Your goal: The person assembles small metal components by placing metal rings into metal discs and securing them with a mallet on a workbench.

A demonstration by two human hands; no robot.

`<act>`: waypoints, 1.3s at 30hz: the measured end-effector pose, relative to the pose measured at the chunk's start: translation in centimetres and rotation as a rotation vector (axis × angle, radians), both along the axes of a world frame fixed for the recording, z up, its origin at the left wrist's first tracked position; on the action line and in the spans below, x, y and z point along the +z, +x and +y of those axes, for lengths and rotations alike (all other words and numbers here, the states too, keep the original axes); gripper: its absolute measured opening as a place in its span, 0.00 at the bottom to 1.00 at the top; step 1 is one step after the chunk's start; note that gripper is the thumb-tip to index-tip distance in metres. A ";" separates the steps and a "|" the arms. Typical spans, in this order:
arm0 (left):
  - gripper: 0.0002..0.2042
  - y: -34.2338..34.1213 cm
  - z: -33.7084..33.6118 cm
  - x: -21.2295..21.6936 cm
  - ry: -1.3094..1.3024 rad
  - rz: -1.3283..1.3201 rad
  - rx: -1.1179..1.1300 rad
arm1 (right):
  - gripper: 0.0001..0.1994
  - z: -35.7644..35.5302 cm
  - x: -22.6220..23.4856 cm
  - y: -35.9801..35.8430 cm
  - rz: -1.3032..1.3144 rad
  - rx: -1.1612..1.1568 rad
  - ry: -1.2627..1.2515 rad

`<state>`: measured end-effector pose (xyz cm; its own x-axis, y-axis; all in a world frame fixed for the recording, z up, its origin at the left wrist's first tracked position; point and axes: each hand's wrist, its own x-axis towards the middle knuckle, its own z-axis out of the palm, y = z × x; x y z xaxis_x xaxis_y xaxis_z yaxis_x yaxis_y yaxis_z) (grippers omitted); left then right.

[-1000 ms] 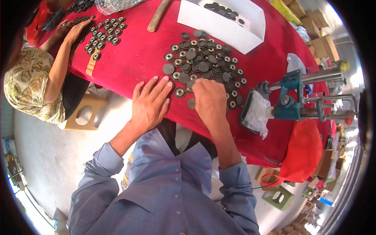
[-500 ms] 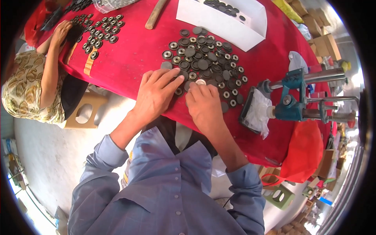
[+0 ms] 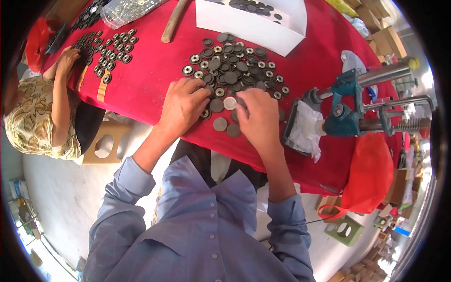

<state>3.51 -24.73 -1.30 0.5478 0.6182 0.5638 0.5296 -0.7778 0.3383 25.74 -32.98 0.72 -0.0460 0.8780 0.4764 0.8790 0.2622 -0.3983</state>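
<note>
A pile of dark round discs and ring-shaped parts with metal centres (image 3: 230, 68) lies in front of me on the red-covered table. At its near left edge is my left hand (image 3: 184, 104), palm down, its fingers loosely bent and apart over the discs. My right hand (image 3: 258, 117) reaches to the pile's near right side, with a gap between thumb and fingers; its fingertips partly cover dark discs. Between the hands lies a pale, cream-coloured round part (image 3: 229, 103). Flat grey discs (image 3: 220, 124) lie just nearer to me.
A teal hand press (image 3: 343, 105) with crumpled white plastic (image 3: 305, 131) stands at the right. Behind the pile are a white box (image 3: 253, 30) and a wooden stick (image 3: 174, 21). A co-worker's hand (image 3: 69, 58) is by another group of parts (image 3: 115, 49) at left. A red bag (image 3: 369, 174) hangs right.
My right hand has moved rightward off the pale round part, which now shows fully along with grey discs near it. My left hand's fingers are more bent. The view has shifted slightly.
</note>
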 end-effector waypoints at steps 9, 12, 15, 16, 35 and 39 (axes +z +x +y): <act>0.14 0.5 -0.4 0.2 -0.031 0.010 0.080 | 0.16 0.9 0.2 -0.7 -0.136 0.102 -0.001; 0.14 0.3 -0.1 0.1 -0.032 -0.015 0.081 | 0.17 1.2 0.4 -1.4 -0.141 0.102 -0.057; 0.14 0.1 -0.3 0.7 -0.117 -0.093 0.073 | 0.16 1.2 0.5 -1.6 -0.132 0.110 -0.083; 0.14 -0.1 -0.6 1.1 -0.206 -0.143 0.082 | 0.15 1.1 0.4 -1.5 -0.138 0.112 -0.086; 0.19 -2.1 -5.0 -1.2 0.140 0.022 -0.041 | 0.12 -6.2 3.2 5.3 0.607 -0.289 -0.096; 0.21 -2.7 -5.4 -1.7 0.201 0.100 -0.009 | 0.13 -6.3 1.6 5.4 0.266 -0.236 0.022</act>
<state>0.76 -30.12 -2.96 0.6126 0.4934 0.6175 0.5453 -0.8294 0.1219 31.18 -39.23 2.27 0.2848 0.8393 0.4631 0.7828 0.0752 -0.6177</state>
